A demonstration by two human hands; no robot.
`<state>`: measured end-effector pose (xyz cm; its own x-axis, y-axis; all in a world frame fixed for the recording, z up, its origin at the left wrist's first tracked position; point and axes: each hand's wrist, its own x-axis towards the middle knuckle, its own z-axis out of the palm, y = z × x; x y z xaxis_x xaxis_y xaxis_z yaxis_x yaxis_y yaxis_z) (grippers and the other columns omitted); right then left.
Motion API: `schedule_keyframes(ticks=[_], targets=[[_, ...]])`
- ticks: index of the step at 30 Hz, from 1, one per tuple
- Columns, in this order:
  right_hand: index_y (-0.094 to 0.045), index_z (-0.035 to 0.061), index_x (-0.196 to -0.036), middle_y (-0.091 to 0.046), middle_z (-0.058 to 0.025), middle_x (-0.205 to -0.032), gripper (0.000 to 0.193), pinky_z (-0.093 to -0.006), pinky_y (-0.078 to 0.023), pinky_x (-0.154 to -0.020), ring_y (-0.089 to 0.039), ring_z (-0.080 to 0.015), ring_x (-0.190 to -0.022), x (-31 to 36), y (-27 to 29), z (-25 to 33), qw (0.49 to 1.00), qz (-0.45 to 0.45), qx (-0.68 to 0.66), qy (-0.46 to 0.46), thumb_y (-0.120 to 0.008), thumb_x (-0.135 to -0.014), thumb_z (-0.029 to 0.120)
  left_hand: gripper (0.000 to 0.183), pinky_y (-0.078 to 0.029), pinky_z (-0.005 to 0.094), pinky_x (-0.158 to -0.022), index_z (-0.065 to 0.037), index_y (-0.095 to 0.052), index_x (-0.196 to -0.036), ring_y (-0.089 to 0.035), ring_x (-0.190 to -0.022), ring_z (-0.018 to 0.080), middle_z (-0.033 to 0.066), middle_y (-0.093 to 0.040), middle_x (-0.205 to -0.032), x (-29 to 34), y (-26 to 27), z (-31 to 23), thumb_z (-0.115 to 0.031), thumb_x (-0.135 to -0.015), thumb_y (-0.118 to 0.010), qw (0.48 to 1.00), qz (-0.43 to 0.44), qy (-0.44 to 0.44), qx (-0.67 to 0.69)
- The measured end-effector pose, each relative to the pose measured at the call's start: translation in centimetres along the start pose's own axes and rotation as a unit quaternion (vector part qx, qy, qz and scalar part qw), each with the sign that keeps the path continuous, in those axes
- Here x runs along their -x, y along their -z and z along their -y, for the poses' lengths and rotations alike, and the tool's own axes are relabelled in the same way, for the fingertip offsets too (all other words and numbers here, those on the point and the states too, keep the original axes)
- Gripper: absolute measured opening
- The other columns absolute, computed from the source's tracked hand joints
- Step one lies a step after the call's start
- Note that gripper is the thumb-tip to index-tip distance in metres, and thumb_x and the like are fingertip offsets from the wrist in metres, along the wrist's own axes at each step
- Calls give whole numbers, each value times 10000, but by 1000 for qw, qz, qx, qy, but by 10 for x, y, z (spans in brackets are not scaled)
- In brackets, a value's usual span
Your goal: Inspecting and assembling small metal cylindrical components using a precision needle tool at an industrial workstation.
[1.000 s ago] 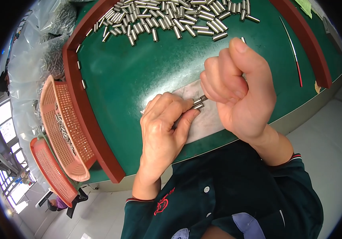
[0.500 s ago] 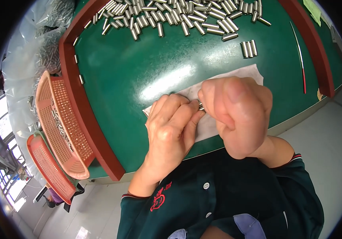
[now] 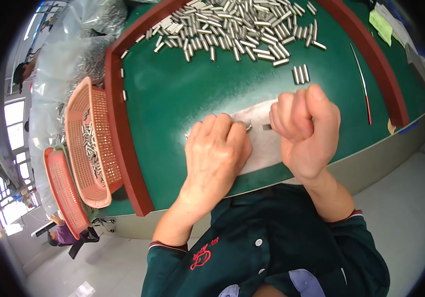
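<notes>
Metal pins (image 3: 248, 126) look small, stiff, slippery; left hand (image 3: 217, 153) pinches one by its end, right hand (image 3: 304, 131) is fisted, contents hidden, over white cloth (image 3: 264, 148).

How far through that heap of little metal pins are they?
Some pins already lie in the pink basket, and three sit set aside. The left hand and right hand hold small metal pieces over the white cloth. The big pile of pins at the back looks largely untouched.
</notes>
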<state>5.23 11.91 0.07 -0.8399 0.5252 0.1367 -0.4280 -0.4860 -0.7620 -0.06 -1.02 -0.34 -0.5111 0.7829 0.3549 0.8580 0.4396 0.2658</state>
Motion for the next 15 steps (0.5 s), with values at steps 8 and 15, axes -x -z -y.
schedule_keyframes(ticks=[8,15], targets=[[-261,62,-499,-258,18,-456,404,-253,-175,-419,-223,-69,-429,5,3,0,1000,5,-18,3,-332,-890,133,181,-401,347,-542,-38,-518,-719,-501,-612,251,82,-490,-663,8,62,14,15,-593,-636,995,-51,71,-38],[-264,50,-506,-271,15,-461,395,-251,-162,-420,-225,-62,-444,5,1,3,1000,13,25,-1,-343,-884,136,156,-434,321,-663,23,-580,-827,-539,-700,212,96,-563,-743,63,160,80,-77,-728,-646,872,-188,295,-343]])
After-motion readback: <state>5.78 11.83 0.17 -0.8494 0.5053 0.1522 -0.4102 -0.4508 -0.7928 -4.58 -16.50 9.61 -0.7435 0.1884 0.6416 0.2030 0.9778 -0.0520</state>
